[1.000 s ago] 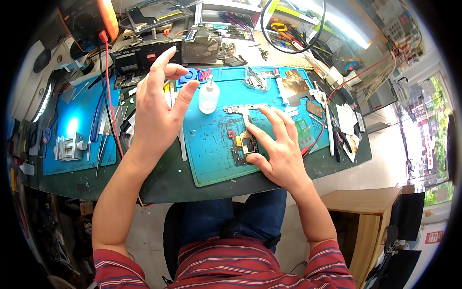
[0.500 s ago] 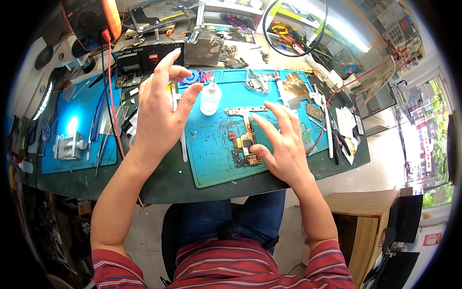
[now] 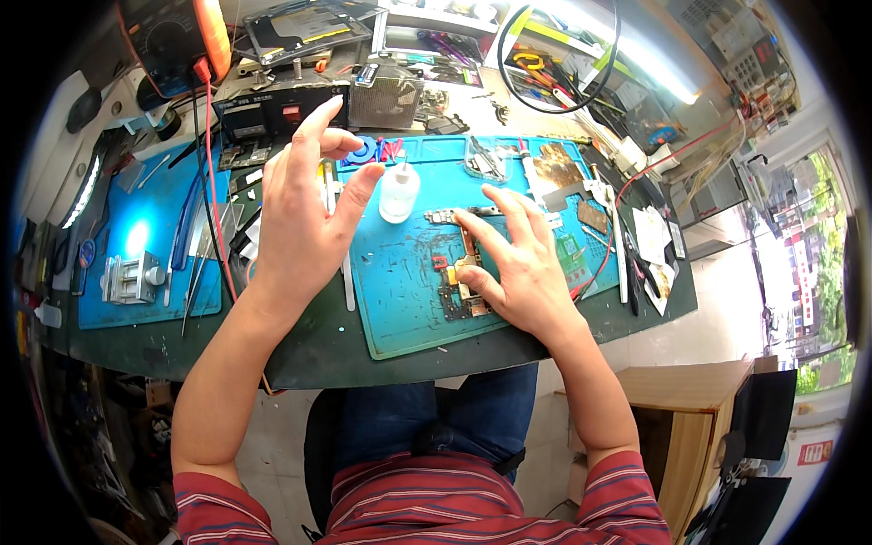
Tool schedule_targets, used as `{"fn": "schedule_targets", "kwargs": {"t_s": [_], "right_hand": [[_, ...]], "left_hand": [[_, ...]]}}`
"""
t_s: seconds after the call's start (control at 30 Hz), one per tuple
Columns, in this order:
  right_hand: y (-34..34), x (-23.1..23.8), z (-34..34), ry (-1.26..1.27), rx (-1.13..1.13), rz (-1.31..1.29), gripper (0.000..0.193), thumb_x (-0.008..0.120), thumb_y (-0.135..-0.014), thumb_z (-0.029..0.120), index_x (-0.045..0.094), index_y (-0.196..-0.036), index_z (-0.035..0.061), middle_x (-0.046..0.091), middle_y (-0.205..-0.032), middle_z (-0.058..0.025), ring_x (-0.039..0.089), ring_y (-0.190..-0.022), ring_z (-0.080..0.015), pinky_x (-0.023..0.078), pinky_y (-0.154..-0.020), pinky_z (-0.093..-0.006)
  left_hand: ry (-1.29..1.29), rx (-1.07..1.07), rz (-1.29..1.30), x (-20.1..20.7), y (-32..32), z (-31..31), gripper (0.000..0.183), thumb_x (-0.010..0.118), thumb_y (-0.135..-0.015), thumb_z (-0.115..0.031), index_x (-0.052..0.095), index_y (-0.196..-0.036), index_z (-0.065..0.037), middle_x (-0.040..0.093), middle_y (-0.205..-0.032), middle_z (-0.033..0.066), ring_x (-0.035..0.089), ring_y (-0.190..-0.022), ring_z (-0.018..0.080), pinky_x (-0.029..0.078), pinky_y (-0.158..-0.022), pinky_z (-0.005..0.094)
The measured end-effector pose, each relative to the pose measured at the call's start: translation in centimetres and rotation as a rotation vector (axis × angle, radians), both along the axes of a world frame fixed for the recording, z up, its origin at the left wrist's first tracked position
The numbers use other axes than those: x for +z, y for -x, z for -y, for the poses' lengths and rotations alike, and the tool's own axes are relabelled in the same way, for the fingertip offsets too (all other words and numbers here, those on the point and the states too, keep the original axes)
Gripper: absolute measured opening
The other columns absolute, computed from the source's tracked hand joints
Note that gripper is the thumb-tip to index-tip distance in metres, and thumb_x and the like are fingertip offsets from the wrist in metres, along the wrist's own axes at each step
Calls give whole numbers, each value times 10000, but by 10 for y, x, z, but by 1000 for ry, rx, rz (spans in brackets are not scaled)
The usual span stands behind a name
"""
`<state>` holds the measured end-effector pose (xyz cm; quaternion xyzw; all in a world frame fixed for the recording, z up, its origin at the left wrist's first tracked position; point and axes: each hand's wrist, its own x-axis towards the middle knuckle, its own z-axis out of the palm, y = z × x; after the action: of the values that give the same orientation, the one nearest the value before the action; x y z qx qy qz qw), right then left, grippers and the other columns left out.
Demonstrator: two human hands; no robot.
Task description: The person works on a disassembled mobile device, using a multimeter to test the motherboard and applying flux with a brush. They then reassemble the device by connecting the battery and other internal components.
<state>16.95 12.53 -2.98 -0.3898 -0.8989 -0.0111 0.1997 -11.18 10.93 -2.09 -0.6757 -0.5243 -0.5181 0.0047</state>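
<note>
A phone circuit board (image 3: 451, 277) with a yellow and a red patch lies on the blue work mat (image 3: 391, 309). Over its right side hovers my right hand (image 3: 522, 268), fingers spread and nothing held, hiding part of the board. Whether its fingertips touch the board I cannot tell. My left hand (image 3: 309, 204) is raised left of the mat, empty, with thumb and fingers apart. Just right of its thumb stands a small translucent squeeze bottle (image 3: 399, 193), upright on the mat.
A clear dish of small parts (image 3: 488, 159) sits at the mat's back. Pliers (image 3: 647, 263) and papers lie at the right. On the left are a second blue mat with a metal clamp block (image 3: 133, 278), tweezers (image 3: 195, 280), and cables from an orange-edged multimeter (image 3: 212, 41).
My right hand has moved slightly left and now covers more of the circuit board. My left hand stays nearly where it was, still raised.
</note>
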Motion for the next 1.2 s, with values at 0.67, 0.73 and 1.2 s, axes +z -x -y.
{"fn": "schedule_targets", "kwargs": {"t_s": [0.67,0.73,1.2], "right_hand": [[-7,3,2,-22,8,-31,558,688,-980,549,723,-1352,135,494,-1566,-208,434,-1450,-437,368,-1200,-552],[-12,4,2,-36,5,-53,548,686,-981,546,728,-1349,143,497,-1568,-201,437,-1447,-437,372,-1199,-550],[-30,6,27,22,222,-34,736,510,-958,764,741,-1353,188,494,-1598,-137,445,-1450,-386,376,-1200,-537]], "left_hand": [[15,3,18,0,0,0,645,734,-1024,-357,500,-1517,-14,725,-1141,90,670,-1100,257,424,-1097,453],[16,-5,37,1,2,-1,644,731,-1026,-359,499,-1518,-15,724,-1145,89,668,-1104,257,422,-1099,454],[30,13,-10,1,2,0,643,714,-1045,-359,482,-1534,-10,720,-1150,87,663,-1098,227,450,-1096,426]]}}
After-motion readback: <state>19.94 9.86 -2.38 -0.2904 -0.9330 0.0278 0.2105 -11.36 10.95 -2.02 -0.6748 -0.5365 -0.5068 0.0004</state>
